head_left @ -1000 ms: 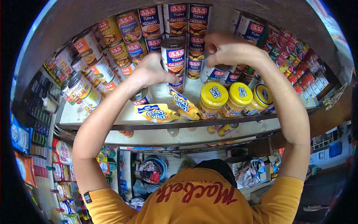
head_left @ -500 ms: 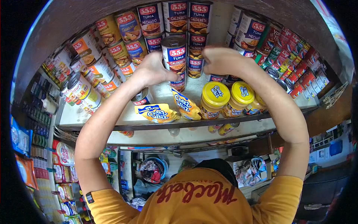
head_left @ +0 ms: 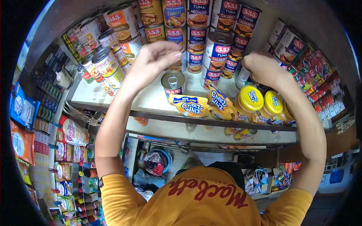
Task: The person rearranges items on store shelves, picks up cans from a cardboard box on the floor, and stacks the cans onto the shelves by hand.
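Observation:
My left hand (head_left: 156,60) is open, its fingers stretched to the right and the thumb apart. It hovers above a single 555 can (head_left: 173,83) with a ring-pull lid. To its right stands a stack of 555 Tuna Caldereta cans (head_left: 217,56), which neither hand touches. My right hand (head_left: 264,67) has its fingers curled round a can (head_left: 243,78) low behind the yellow-lidded jars; most of that can and the fingertips are hidden. Two Cheez Whiz pouches (head_left: 189,106) lean near the shelf's front edge, beside the Cheez Whiz jars (head_left: 250,98).
Rows of stacked 555 cans (head_left: 198,35) line the back. Century cans (head_left: 107,64) stand at the left, and red and green cans and packs (head_left: 315,71) at the right. The shelf's front edge (head_left: 181,117) runs below my arms. Hanging packs (head_left: 64,171) are at lower left.
The view has turned left, so the shelf appears shifted right. My left hand has let go of the Tuna Caldereta stack and moved left, off it. My right hand stays low right of the stack.

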### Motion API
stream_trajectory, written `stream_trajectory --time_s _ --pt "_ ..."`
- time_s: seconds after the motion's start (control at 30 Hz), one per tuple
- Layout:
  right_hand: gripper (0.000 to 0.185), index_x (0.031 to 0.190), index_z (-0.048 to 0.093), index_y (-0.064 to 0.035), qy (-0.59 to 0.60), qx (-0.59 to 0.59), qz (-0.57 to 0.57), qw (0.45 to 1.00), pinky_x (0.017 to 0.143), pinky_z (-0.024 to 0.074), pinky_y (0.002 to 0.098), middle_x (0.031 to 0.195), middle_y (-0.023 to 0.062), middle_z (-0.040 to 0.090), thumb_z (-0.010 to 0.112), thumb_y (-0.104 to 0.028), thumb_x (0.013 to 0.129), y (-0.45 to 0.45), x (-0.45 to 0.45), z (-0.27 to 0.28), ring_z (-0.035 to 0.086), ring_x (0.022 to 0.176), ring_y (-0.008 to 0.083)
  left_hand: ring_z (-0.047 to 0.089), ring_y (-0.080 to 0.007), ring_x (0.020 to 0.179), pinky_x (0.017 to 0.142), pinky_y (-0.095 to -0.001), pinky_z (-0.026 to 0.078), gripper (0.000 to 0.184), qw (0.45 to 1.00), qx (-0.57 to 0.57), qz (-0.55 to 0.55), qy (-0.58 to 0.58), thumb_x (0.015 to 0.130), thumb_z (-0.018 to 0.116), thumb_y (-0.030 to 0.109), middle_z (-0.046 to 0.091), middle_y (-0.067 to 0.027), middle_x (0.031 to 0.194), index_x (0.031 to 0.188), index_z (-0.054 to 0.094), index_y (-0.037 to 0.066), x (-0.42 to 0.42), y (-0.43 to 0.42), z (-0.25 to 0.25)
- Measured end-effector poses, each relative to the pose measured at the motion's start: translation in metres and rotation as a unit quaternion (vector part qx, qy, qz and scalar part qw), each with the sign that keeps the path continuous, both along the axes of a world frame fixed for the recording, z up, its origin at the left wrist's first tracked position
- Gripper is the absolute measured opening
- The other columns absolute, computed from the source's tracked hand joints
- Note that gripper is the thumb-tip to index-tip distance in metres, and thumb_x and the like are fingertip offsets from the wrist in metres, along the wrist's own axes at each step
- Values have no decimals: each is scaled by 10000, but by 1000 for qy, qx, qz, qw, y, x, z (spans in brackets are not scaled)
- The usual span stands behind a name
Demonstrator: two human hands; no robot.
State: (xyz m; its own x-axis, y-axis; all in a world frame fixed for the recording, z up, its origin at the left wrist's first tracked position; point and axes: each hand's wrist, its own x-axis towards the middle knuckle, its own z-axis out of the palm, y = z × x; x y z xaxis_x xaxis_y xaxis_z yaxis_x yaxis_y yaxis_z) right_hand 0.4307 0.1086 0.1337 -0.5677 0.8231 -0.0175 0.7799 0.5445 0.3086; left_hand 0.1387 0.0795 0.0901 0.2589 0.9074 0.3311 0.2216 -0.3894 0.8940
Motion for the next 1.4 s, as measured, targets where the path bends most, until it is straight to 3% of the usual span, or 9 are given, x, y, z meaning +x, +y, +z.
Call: stream_trajectory --time_s 0.17,0.33,0.53,0.83,0.93,0.97,1.07,1.2,1.4 --pt "165 813 621 34 69 12 24 997 756 505 434 860 217 631 605 34 649 14 10 -15 622 878 361 568 -199 1108 954 -296 425 394 994 -67 -42 -82 836 601 76 602 -140 1172 1203 525 -44 -24 -14 -23" --pt "146 856 653 21 7 52 53 997 727 535 420 865 216 655 559 7 745 17 4 -13 655 861 348 472 -217 1238 1011 -343 374 589 968 -110 -151 -167 700 531 -37 502 -131 1318 1282 438 -17 -45 -12 -42" --pt "153 859 664 3 -8 68 28 997 745 529 413 914 220 652 550 -5 758 19 7 -15 650 882 348 482 -182 1209 1011 -337 390 586 994 -14 -113 4 692 619 -75 492 -96 1289 1234 417 22 -36 -22 -50" --pt "186 931 620 -21 -57 37 -11 998 741 521 432 941 218 632 528 -21 769 13 -1 -10 632 932 347 495 -183 1190 965 -317 424 714 997 0 -69 23 663 795 23 516 -103 1263 1266 413 38 -28 -19 -55" --pt "198 943 609 -19 58 72 31 995 745 524 434 941 211 629 530 -27 762 13 9 -21 629 929 351 480 -181 1205 964 -312 415 719 995 74 -35 59 658 803 32 518 -89 1266 1265 418 43 -31 -20 -60" --pt "153 896 604 -12 67 68 19 995 744 528 442 911 203 628 528 -22 764 4 10 -17 632 899 357 468 -184 1218 970 -307 404 722 999 10 -23 39 639 817 43 521 -72 1259 1251 434 46 -31 -21 -59" --pt "203 893 620 -8 102 137 41 984 679 528 450 798 205 640 573 47 703 -29 16 6 643 801 368 531 -174 1086 937 -315 420 705 994 81 40 58 619 835 104 551 -45 1168 1217 462 59 -43 -22 -63" --pt "137 797 616 -19 192 262 91 941 683 521 462 757 196 637 587 22 669 -72 70 25 642 784 371 477 -194 1145 1013 -324 342 677 966 226 121 29 616 821 73 503 -71 1156 1195 474 22 -76 -18 -69" --pt "215 898 642 4 310 253 -102 911 668 494 397 782 207 643 552 54 710 -128 196 31 653 747 327 469 -304 1193 1028 -423 343 448 924 379 51 17 677 731 46 477 -220 1286 1044 474 22 -91 -37 -19"
